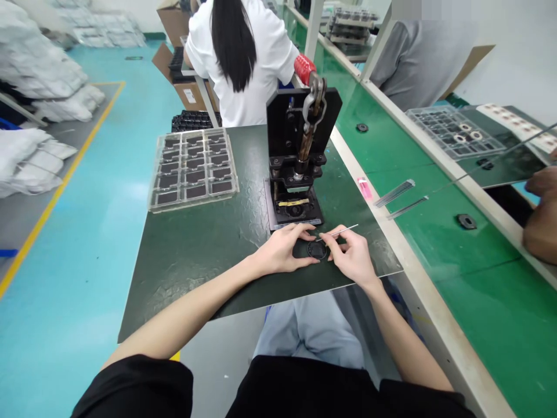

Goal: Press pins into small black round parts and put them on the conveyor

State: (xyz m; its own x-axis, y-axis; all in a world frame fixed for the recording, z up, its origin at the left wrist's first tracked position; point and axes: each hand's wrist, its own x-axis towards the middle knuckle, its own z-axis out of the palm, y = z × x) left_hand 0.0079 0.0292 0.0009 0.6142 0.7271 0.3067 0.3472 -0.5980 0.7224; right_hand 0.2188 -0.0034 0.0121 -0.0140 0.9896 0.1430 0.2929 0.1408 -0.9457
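Observation:
A small round black part [317, 250] lies on the dark green table mat near its front edge. My left hand [289, 248] curves around it from the left, thumb at its near rim and fingertips at its far rim. From the other side my right hand [351, 255] pinches a thin light-coloured stick [350, 227], its inner end over the part's far rim. Just beyond my hands stands a black hand press [300, 168] with a red grip [304, 68]. A yellow strip [293, 202] lies across its base.
A clear compartment tray [194, 168] of dark pieces sits left of the press. On the right, a green conveyor [461, 255] carries black round parts [466, 221] and bundles of thin rods [395, 193]. A person in white [243, 58] is ahead; another's hand [542, 215] is at far right.

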